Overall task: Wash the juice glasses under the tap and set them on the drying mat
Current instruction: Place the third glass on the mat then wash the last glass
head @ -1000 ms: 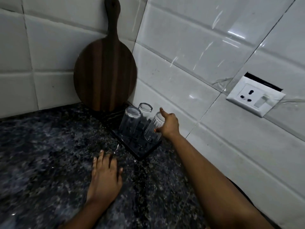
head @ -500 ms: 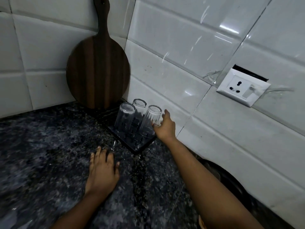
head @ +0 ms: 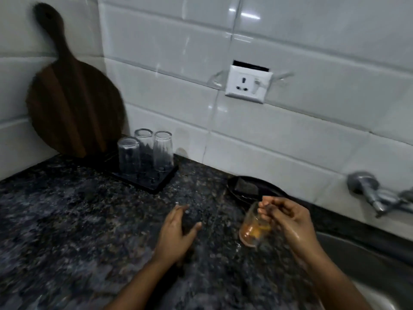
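The glass [head: 253, 229], orange dregs inside, hangs tilted over the tabletop [head: 67, 220] in the right hand's [head: 288, 220] curled grip, left hand [head: 176, 233] loose; carry it steadily to the tap [head: 375, 198], rinsing inside thoroughly.

You have the counter [head: 67, 220] spread before you, running back to the tiled wall [head: 290, 135]. In the far left corner the cutting board [head: 73, 104] stands leaning on the wall. Just right of it lies the drying mat [head: 154, 182], with three upturned glasses [head: 145, 151] standing on it, close together. Further right along the wall sits a dish [head: 252, 189], and above it a socket [head: 248, 86] is set in the tiles. At the far right the tap [head: 377, 195] juts from the wall over the sink [head: 368, 260]. Your left hand [head: 176, 233] is above the counter's middle; to its right your right hand [head: 288, 222] has a tilted glass [head: 254, 229] at the sink's left edge.
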`<state>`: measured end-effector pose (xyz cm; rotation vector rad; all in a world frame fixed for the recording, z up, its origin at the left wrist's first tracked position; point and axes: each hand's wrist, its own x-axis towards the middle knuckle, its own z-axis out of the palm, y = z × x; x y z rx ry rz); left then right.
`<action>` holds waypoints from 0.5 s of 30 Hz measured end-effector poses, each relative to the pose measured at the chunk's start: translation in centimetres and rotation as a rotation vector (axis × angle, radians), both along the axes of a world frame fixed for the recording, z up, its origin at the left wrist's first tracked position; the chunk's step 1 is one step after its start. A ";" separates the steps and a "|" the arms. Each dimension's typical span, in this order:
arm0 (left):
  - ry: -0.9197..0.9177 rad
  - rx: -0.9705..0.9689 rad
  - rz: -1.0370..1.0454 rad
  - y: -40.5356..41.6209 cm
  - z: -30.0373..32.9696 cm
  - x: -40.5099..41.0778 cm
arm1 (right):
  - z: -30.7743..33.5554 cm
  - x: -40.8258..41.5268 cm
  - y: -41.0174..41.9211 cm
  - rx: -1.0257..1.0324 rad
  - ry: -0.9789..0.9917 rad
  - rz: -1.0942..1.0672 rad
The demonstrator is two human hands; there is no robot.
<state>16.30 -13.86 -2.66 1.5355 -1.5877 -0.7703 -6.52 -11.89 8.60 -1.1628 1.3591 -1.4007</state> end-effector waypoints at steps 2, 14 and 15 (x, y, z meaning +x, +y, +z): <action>0.034 0.065 -0.132 0.3 1.2 -3.7 | -0.4 -3.9 2.3 0.071 -0.010 -0.066; 0.096 0.080 0.111 0.9 3.0 -18.6 | -2.1 -19.5 9.9 0.153 0.084 -0.277; 0.093 0.071 0.105 1.3 3.1 -19.6 | -2.1 -20.9 9.7 0.142 0.146 -0.293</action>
